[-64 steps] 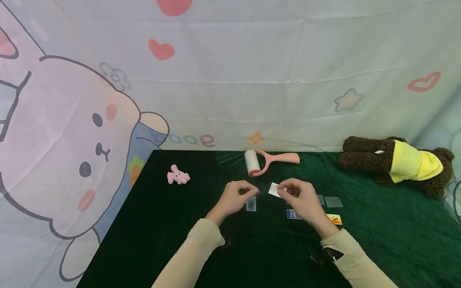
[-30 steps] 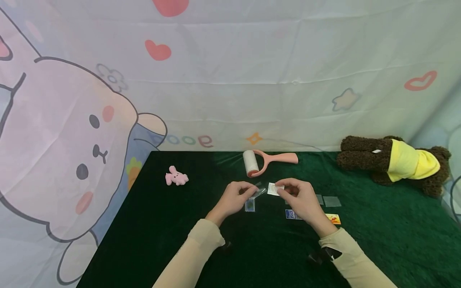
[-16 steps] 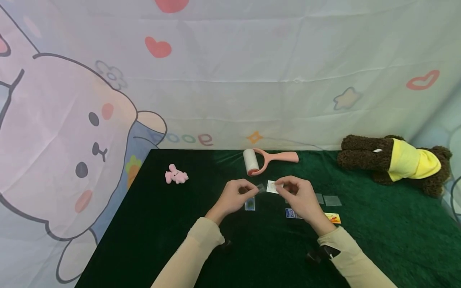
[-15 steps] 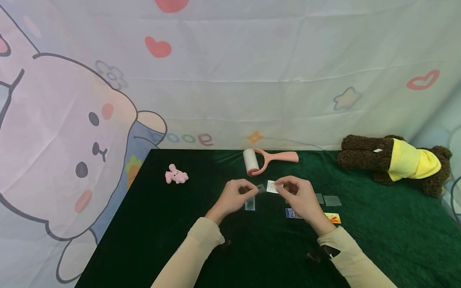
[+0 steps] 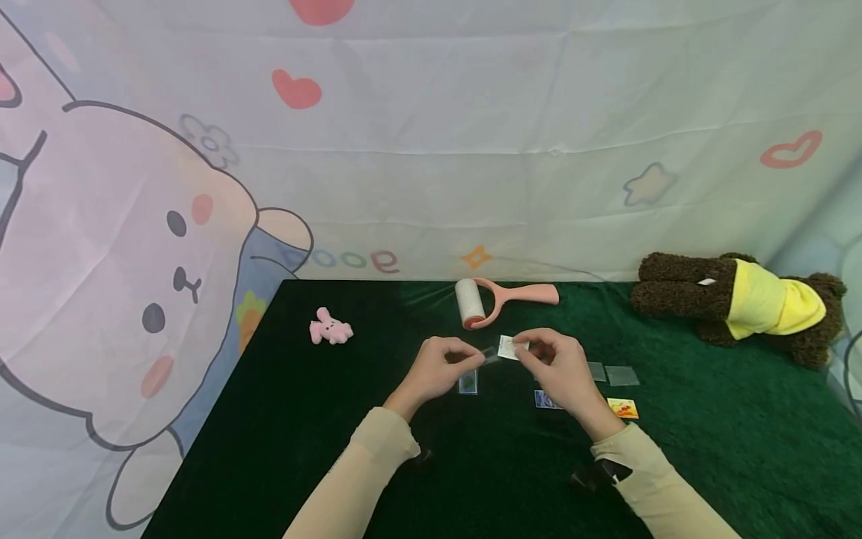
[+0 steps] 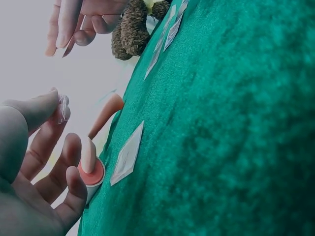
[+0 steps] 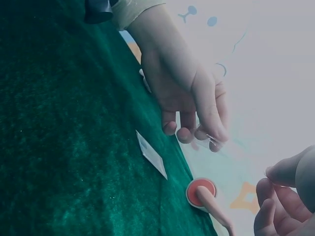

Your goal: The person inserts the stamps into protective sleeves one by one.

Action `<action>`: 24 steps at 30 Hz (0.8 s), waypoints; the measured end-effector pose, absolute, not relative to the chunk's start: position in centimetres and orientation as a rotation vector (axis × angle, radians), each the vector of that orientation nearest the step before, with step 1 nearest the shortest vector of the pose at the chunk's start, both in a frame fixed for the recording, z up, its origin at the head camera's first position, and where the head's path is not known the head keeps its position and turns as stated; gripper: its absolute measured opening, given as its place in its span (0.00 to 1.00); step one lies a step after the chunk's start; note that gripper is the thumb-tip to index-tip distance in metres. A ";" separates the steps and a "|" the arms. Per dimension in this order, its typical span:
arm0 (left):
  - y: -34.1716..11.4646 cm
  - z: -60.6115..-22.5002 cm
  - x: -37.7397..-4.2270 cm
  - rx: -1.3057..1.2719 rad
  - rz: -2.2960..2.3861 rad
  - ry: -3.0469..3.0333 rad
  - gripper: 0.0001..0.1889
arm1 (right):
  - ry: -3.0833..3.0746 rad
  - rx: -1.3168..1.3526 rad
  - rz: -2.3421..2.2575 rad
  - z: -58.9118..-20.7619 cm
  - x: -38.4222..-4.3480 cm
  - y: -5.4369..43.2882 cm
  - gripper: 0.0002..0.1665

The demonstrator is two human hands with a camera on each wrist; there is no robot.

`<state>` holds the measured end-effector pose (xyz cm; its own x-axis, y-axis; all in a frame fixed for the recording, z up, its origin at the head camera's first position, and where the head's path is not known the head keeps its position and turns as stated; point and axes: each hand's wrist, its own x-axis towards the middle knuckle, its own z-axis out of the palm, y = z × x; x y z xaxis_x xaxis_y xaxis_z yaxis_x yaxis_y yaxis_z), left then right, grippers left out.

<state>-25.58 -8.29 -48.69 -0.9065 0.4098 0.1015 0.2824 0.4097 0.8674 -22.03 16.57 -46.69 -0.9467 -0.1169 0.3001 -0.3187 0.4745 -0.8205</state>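
Note:
My left hand (image 5: 434, 370) pinches a small clear plastic card sleeve (image 5: 491, 355) between thumb and index finger, raised over the cloth. In the left wrist view the sleeve (image 6: 62, 109) shines at the fingertips, the other fingers loosely bent. Just right of it, my right hand (image 5: 564, 374) pinches a small white-faced card (image 5: 508, 347) by its right side. Card and sleeve are close to each other, edge towards edge. On the cloth below the left fingers lies a sleeved card (image 5: 468, 382). The right hand partly covers a blue card (image 5: 547, 400).
A yellow-orange card (image 5: 622, 408) and clear sleeves (image 5: 621, 376) lie right of the right hand. Behind the hands is a pink-handled lint roller (image 5: 470, 303). A pink plush rabbit (image 5: 330, 328) sits at left, a brown teddy bear (image 5: 687, 288) in yellow at back right.
The clear sleeve, hidden at first, has come into view at the left fingertips. The white card has turned a little and shifted slightly left towards it. Both hands otherwise stay nearly in place.

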 end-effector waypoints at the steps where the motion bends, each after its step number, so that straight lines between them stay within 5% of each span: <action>1: -8.3 -48.7 -25.6 0.628 1.513 2.531 0.08 | -2.518 0.380 1.464 -46.7 -22.0 16.6 0.09; 24: -8.5 -49.0 -25.7 0.685 1.521 2.502 0.07 | -2.507 0.416 1.433 -46.7 -22.0 16.6 0.08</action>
<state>-25.67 -8.45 -49.00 -0.8877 0.4453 0.1174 0.3093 0.3876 0.8684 -22.04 16.64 -46.71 -0.9350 -0.1327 0.3288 -0.3507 0.4833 -0.8022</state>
